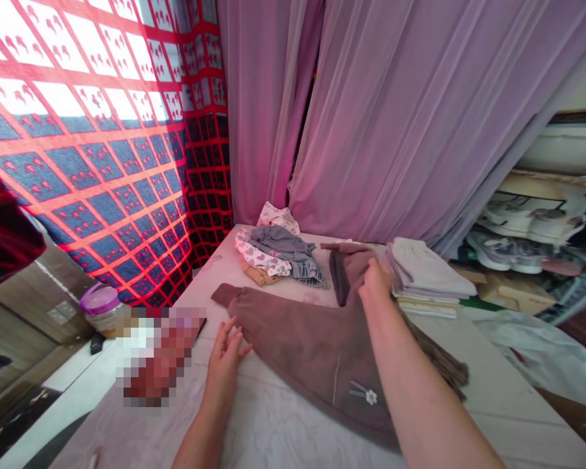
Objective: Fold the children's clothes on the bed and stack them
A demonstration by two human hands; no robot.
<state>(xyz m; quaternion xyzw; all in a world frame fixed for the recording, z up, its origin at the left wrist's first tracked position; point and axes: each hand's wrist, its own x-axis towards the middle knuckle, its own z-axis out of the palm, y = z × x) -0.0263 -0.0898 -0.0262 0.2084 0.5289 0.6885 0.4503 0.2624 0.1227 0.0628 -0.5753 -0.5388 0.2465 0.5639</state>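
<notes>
A mauve-brown fleece sweatshirt point(303, 345) lies spread on a pale sheeted bed point(273, 430), one ribbed cuff reaching left and a small white flower embroidered near its lower edge. My right hand point(375, 280) pinches the garment's upper part. My left hand point(224, 358) rests open on the sheet, its fingertips beside the sweatshirt's edge. Behind them sits a loose heap of clothes point(273, 251), with grey denim on pink heart-print fabric. A folded stack of pale garments point(422, 277) lies just right of my right hand.
A pixelated, unreadable patch point(156, 355) covers something at the bed's left edge. A purple-lidded container point(100, 304) stands beyond that edge. Lilac curtains point(385, 117) hang behind the bed. Sneakers point(517, 251) and a white plastic bag point(532, 352) lie to the right.
</notes>
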